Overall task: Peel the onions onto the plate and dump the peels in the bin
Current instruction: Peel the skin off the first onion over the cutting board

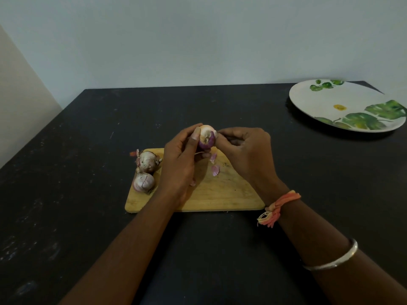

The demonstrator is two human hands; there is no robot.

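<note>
Purple and white, half stripped of its skin, the onion (207,139) hangs above the far end of the wooden cutting board (220,194). My left grip (180,159) curls round it from the left, thumb and fingers steadying it with one end turned towards me. My right grip (246,150) closes in from the other side, fingertips pinched together on the skin at the onion's right flank, by my judgement to pull off another strip.

Held over the board, the onion drops its scraps in one place. Thin, papery pink peels (215,169) lie curled on the wood just below it. Where the skin is gone, the onion shows smooth and glossy.

Two more onions (148,160) (144,182), round and dull in dry, dusty skins, wait touching each other at the board's left edge, not yet peeled. The board, pale and scuffed with rounded corners, lies flat on the matte black surface (88,172), which is flecked with pale marks.

At the far right corner, well apart from the board, rests the plate (343,106), white and printed with green leaves. No peeled onion lies on it yet. No bin is in view. An orange thread band (279,205) and a silver bangle (334,258) circle my right wrist and forearm.
</note>
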